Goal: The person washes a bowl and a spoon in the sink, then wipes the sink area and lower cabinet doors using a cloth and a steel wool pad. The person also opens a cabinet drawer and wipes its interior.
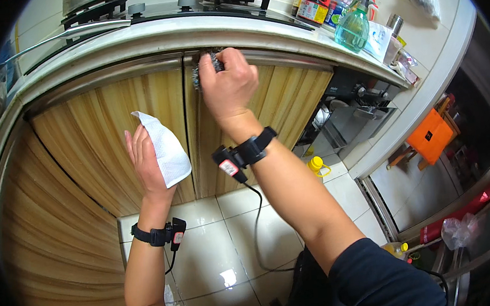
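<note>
My right hand (230, 80) grips a steel wool scourer (197, 75) and presses it to the metal edge at the top of a wood-patterned cabinet door (261, 90), just under the counter. Part of the scourer is hidden by the fingers. Lower and to the left, my left hand (145, 161) holds a white textured cloth or paper towel (168, 153) in front of the neighbouring cabinet door (106, 121). Its fingers point upward and the sheet hides the palm side. Both wrists wear black straps with small cabled devices.
Above is a gas stove (163, 18) with pots. A metal-handled utensil (98, 27) lies along the counter edge. Bottles and a green spray bottle (351, 30) stand at the counter's right. A black built-in appliance (353, 95) sits at right, near a yellow-capped bottle (316, 164) on the floor.
</note>
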Demonstrator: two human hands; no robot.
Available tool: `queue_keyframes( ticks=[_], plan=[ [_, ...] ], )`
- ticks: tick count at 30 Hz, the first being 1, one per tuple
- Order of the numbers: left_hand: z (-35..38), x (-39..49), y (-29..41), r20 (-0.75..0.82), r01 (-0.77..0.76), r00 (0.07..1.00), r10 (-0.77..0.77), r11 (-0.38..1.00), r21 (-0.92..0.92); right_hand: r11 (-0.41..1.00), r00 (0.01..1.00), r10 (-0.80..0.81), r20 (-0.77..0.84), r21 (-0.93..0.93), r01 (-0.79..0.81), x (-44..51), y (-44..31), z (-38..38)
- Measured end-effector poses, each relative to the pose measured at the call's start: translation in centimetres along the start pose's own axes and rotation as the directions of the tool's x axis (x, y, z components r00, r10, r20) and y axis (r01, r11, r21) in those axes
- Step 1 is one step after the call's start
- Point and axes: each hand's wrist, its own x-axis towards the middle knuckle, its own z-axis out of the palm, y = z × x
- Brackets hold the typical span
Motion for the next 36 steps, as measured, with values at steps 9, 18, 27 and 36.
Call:
queue_keyframes(
  ticks=[9, 18, 27, 36],
  plan=[
    [0.1, -0.1, -0.9, 0.003, 0.006, 1.0, -0.006, 1.0, 0.019, 0.995, 0.998, -0.069, 0.008, -0.073, 0.07, -0.1, 2.2, -0.8],
    [0.3, -0.4, -1.0, -0.011, 0.012, 1.0, -0.012, 1.0, -0.003, 0.993, 0.992, -0.103, -0.067, -0.061, 0.099, -1.4, 4.8, -3.9],
    [1.3, -0.1, -0.8, -0.002, 0.007, 1.0, -0.007, 1.0, -0.006, 0.967, 0.962, -0.249, 0.112, -0.03, 0.253, -0.9, -0.8, -0.4],
    [0.6, 0.2, -0.8, -0.013, 0.016, 1.0, -0.016, 1.0, 0.013, 0.975, 0.941, -0.221, 0.257, 0.056, 0.214, -0.4, -2.4, -0.4]
  ],
)
